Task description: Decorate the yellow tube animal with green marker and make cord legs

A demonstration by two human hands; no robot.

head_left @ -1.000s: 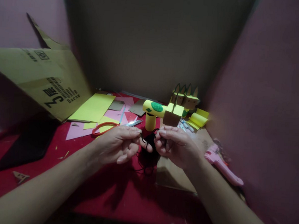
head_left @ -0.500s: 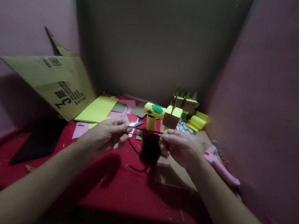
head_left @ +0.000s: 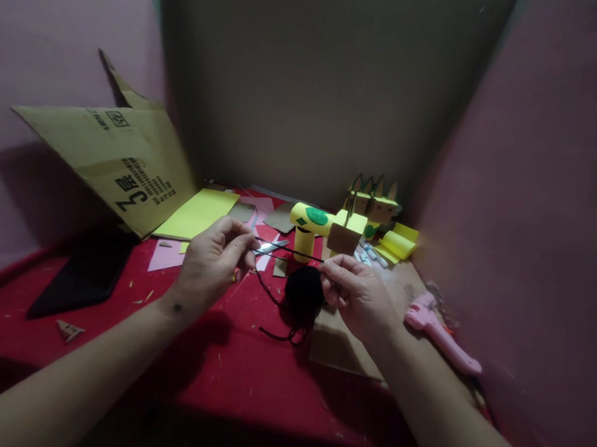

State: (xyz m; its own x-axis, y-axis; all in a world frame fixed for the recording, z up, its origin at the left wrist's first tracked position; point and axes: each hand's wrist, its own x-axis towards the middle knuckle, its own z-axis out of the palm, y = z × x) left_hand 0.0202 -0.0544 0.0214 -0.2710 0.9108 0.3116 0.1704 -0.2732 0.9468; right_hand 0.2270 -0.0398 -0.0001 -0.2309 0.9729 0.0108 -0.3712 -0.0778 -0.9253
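Note:
Between my two hands a doubled length of black yarn [head_left: 290, 250] is stretched over the table. My left hand [head_left: 219, 259] pinches one end of the span, and a loose strand drops from it. At the other end my right hand [head_left: 352, 290] holds the yarn between thumb and fingers. Just below, a black yarn ball [head_left: 304, 289] lies on the red cloth, with a loose tail curling in front of it. Scissors [head_left: 272, 247] lie behind the yarn. Beyond them stands a yellow paper and cardboard figure [head_left: 309, 216] with green patches.
A cardboard box [head_left: 116, 154] leans at the left by a yellow sheet [head_left: 199, 213]. At the right lie a pink glue gun [head_left: 440, 331], markers [head_left: 374, 254] and folded yellow paper [head_left: 396, 243]. A cardboard piece [head_left: 345, 346] lies under my right hand. Pink walls stand on both sides.
My left hand has turned and risen slightly, lifting its end of the yarn. My right hand stays nearly in place, still gripping. The view has shifted slightly.

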